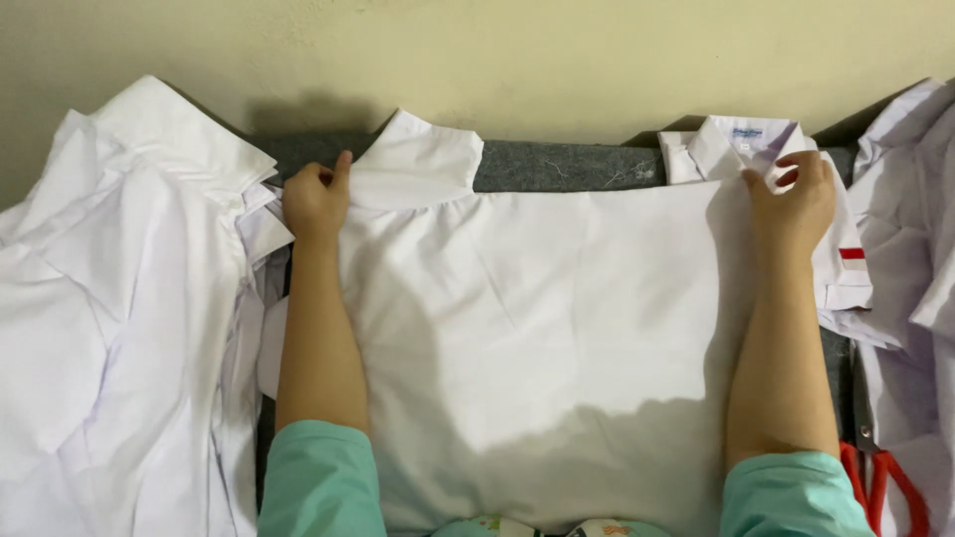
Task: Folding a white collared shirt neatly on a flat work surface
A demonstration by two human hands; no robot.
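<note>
Left hand [316, 199] pinching the far left corner of a white shirt [537, 328], thumb up beside the collar [423, 159], fingers curled over the cloth. Right hand [793, 204] gripping the far right corner of the same shirt, fingers bent over the fabric edge. Both forearms extended along the shirt's side edges, teal sleeves [318, 482] at the near edge. Shirt spread flat, back side up, across the middle of a grey padded board [567, 164], collar pointing toward the far edge and overlapping the wall line. Bare strip of board visible along the far edge between collar and right hand. Folded white shirt with a small red-and-white patch [853, 260] just beyond and partly under the right hand, at the far right corner. Heap of rumpled white shirts [119, 298] along the left edge, touching the spread shirt. More white garments [910, 199] along the right edge. Red-handled scissors [885, 487] at the near right corner, partly hidden. Cream wall [497, 60] behind the far edge.
</note>
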